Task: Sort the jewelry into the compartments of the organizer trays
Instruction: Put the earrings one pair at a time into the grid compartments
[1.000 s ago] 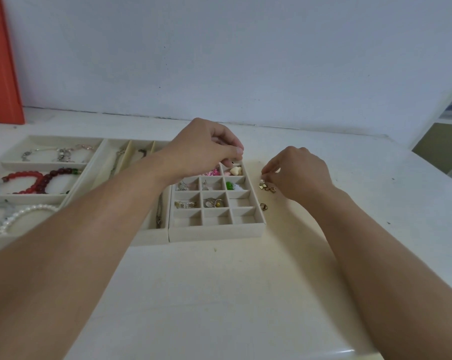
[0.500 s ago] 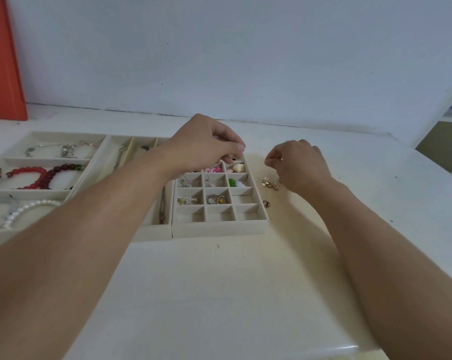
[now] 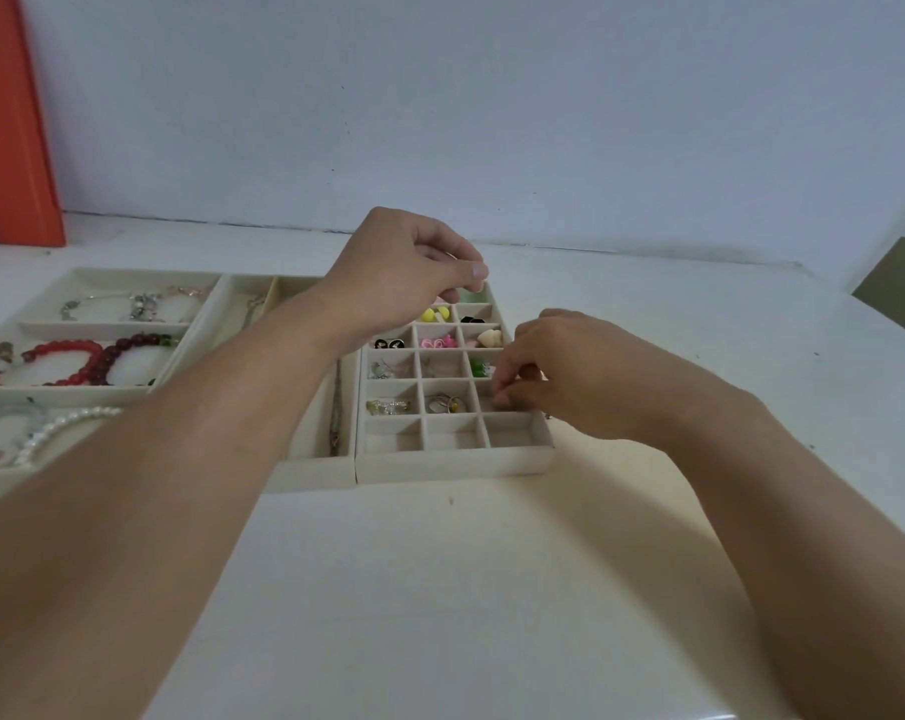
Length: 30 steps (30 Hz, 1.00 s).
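The small-grid organizer tray (image 3: 455, 462) sits mid-table with earrings and rings in most of its cells: yellow (image 3: 429, 314), pink (image 3: 436, 343), green (image 3: 475, 366), a ring (image 3: 442, 403). My right hand (image 3: 559, 376) reaches in from the right, its fingertips pinched together inside the right cell of the second row from the front, apparently on a small gold earring hidden by the fingers. My left hand (image 3: 403, 272) hovers over the tray's back rows, fingers curled with the thumb against the index finger; anything in that pinch is hidden.
A tray of long cells (image 3: 315, 472) with a chain lies against the grid tray's left side. Further left, a wide tray (image 3: 92, 394) holds a red bead bracelet (image 3: 71, 356), a pearl strand (image 3: 61, 428) and silver pieces. A gold piece (image 3: 547, 416) lies by the grid tray's right wall. An orange panel (image 3: 9, 122) stands far left.
My right hand left the loose gold pieces on the table, rose, then moved left into the grid tray. My left hand stayed over the tray's back rows.
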Each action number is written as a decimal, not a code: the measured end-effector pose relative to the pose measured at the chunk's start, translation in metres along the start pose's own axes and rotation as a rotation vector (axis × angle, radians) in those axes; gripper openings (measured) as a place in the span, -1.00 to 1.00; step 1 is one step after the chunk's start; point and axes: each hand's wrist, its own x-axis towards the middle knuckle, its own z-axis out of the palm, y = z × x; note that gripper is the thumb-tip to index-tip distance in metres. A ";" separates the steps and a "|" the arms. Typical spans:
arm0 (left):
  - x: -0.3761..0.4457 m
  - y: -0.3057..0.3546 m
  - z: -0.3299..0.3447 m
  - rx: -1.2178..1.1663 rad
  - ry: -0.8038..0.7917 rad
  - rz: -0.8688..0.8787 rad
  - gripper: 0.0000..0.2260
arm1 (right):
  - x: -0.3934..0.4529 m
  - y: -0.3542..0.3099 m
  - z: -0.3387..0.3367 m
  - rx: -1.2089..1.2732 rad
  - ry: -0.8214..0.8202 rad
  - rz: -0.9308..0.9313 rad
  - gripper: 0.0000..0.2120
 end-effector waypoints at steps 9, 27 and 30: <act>-0.003 0.000 0.001 0.001 -0.050 0.012 -0.96 | 0.004 -0.006 0.007 0.070 0.062 0.043 -0.88; -0.004 -0.002 0.005 0.019 -0.092 -0.011 -0.96 | -0.002 -0.002 0.003 0.064 0.075 0.154 -0.91; -0.004 -0.002 0.006 0.031 -0.090 -0.013 -0.97 | -0.001 -0.001 0.004 0.101 0.066 0.143 -0.92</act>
